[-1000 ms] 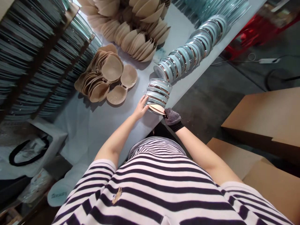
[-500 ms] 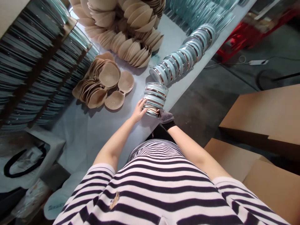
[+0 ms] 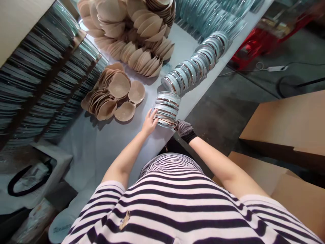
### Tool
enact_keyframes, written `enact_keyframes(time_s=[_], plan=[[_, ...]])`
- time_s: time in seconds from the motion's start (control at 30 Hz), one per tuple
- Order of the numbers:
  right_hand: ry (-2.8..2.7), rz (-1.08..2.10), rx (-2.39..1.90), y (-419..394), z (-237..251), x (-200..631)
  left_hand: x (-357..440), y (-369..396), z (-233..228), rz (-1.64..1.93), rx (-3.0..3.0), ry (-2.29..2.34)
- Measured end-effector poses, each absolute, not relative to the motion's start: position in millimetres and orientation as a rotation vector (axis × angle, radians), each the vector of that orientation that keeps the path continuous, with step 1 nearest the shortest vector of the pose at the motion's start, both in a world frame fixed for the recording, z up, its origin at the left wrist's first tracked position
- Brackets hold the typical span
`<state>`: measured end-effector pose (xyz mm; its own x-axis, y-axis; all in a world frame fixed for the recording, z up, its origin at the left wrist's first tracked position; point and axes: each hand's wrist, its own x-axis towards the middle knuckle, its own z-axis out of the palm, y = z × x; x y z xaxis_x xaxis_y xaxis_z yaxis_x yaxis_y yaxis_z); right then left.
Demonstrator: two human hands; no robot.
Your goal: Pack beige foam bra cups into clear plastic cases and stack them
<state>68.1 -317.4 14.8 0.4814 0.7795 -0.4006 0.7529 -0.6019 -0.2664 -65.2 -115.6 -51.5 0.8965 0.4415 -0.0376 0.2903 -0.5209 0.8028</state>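
Observation:
A short stack of round glass discs with shiny rims (image 3: 167, 104), which look like lids, stands at the table's front edge. My bare left hand (image 3: 149, 122) rests against the stack's left side, its fingers stretched out along the rims. My right hand (image 3: 183, 128), in a dark patterned glove, is at the right of the stack's near end. Its fingers are bent together by the rims, and what they pinch is hidden. A thin beige edge (image 3: 166, 121) shows between the nearest discs. To the left lie beige paired round cups (image 3: 125, 111), one pair spread apart from its pile.
A long row of similar discs (image 3: 195, 66) runs along the table edge, with more glass behind. Beige cups (image 3: 144, 61) are heaped at the back. Tall glass stacks (image 3: 33, 67) rise at left. Cardboard boxes (image 3: 284, 128) stand on the right floor.
My right hand has shifted slightly right, away from the stack. The left hand stays against the stack's side. The whole view has tilted slightly.

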Motion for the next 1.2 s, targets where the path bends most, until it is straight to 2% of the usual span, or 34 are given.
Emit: enact_keyframes(time_s=[0.17, 0.33, 0.5, 0.6, 0.73, 0.9, 1.2], plan=[[-0.937, 0.775, -2.772, -324, 3, 57, -62, -131, -39, 0.179, 2.241, 0.405], [-0.999, 0.765, -2.743, -305, -1, 52, -61, -135, -39, 0.098, 2.282, 0.435], [-1.030, 0.971, -2.614, -301, -1, 54, -62, -141, -28, 0.126, 2.393, 0.505], [-0.996, 1.032, -2.551, -309, -1, 59, -61, -148, -14, 0.183, 2.527, 0.380], [-0.933, 0.739, -2.507, -327, -6, 57, -56, -158, 1, 0.170, 2.630, 0.088], [-0.860, 0.465, -2.450, -336, -12, 49, -47, -161, 1, 0.195, 2.689, 0.071], [-1.056, 0.790, -2.625, -314, 2, 61, -44, -160, -2, 0.154, 2.584, 0.088]])
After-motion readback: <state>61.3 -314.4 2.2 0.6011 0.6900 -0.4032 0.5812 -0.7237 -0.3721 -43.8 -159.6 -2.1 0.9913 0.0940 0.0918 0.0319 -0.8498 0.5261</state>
